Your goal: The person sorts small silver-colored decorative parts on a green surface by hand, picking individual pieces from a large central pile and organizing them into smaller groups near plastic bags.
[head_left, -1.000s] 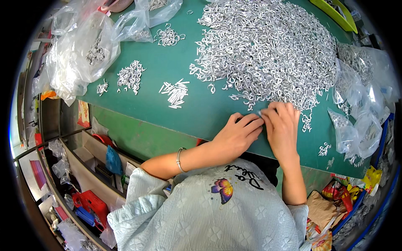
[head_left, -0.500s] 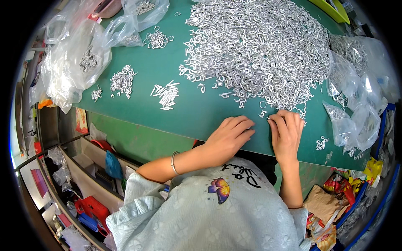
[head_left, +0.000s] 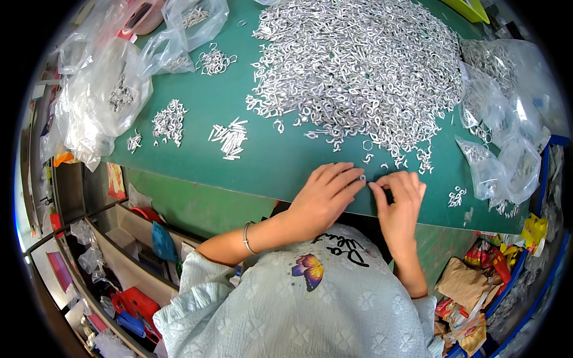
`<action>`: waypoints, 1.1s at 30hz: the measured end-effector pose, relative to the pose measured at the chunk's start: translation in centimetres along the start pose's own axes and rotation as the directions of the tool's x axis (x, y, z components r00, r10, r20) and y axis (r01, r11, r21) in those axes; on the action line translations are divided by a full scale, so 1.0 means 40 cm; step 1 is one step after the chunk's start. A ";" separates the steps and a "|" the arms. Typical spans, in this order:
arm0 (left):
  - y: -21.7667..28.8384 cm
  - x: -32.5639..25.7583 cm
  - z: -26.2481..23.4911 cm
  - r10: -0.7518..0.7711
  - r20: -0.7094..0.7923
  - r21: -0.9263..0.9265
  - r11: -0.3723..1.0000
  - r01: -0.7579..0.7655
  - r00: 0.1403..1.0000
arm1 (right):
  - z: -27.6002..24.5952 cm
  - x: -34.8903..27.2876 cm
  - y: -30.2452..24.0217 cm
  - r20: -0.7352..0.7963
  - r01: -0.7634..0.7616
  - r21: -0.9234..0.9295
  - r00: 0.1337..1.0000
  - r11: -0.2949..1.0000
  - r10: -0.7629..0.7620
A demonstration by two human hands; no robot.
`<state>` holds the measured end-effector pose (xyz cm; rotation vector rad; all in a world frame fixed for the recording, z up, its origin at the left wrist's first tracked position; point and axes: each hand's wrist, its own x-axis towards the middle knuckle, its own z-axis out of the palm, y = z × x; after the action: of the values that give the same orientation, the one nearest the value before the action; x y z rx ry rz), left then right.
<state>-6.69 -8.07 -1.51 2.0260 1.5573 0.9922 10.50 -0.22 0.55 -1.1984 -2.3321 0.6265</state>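
My left hand [head_left: 327,196], with a bangle on its wrist, is closed over the table's near edge. At its fingertips shows a small silver ring-shaped piece [head_left: 362,178]. Close by on the right, my right hand [head_left: 401,200] has thumb and fingers bent into a pinch, its tips almost at that piece; anything between them is too small to make out. Just beyond both hands spreads a large heap of small silver metal pieces [head_left: 358,77], curved and looped. A few loose pieces [head_left: 367,158] lie between the heap and my fingers.
On the green table [head_left: 197,143] at left lie piles of short silver rods [head_left: 229,138], curved pieces [head_left: 169,122] and rings [head_left: 214,60]. Clear plastic bags [head_left: 98,113] stand far left; more bags [head_left: 510,161] are at right, near a small pile [head_left: 456,196]. A yellow-green tray [head_left: 468,9] sits at the back.
My right hand has drawn back from the heap's edge toward my left hand. A small ring-shaped piece now shows at my left fingertips. The view has shifted slightly.
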 end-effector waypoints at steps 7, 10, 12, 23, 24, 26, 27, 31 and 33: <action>-0.004 -0.013 0.016 0.100 0.158 -0.005 0.995 -0.100 0.982 | -0.018 0.005 0.071 -0.201 -0.095 -0.176 0.978 0.980 0.059; -0.007 -0.019 0.009 0.076 0.111 -0.054 0.996 -0.071 0.991 | 0.007 -0.005 0.041 -0.110 0.015 -0.195 0.993 0.981 -0.037; -0.009 -0.019 0.008 0.067 0.075 -0.063 0.996 -0.062 0.995 | -0.006 -0.001 0.063 -0.164 -0.007 -0.191 0.986 0.982 -0.025; 0.000 -0.003 -0.014 -0.014 -0.025 -0.100 0.995 0.011 1.000 | 0.007 0.049 0.082 -0.171 0.012 -0.237 0.984 0.971 -0.054; -0.005 0.000 -0.015 -0.006 -0.028 -0.083 0.997 0.004 1.000 | 0.003 0.049 0.080 -0.186 0.013 -0.241 0.981 0.970 -0.060; -0.014 0.004 -0.017 0.007 -0.033 -0.048 0.999 -0.009 0.999 | 0.000 0.043 0.082 -0.181 0.027 -0.247 0.981 0.969 -0.074; -0.015 0.009 -0.017 -0.005 -0.034 -0.047 0.999 0.003 0.999 | 0.001 0.038 0.088 -0.161 0.039 -0.251 0.984 0.967 -0.081; -0.013 0.063 -0.035 0.019 0.012 0.064 0.998 -0.020 1.000 | -0.008 0.040 0.096 -0.151 0.043 -0.253 0.985 0.967 -0.083; -0.021 0.112 -0.033 0.091 0.067 0.140 0.985 -0.099 0.994 | -0.017 0.040 0.091 -0.109 0.086 -0.235 0.987 0.968 -0.115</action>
<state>-7.63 -3.71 0.11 2.2252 1.5528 0.8672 12.33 3.13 -0.72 -1.1706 -2.3922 0.2451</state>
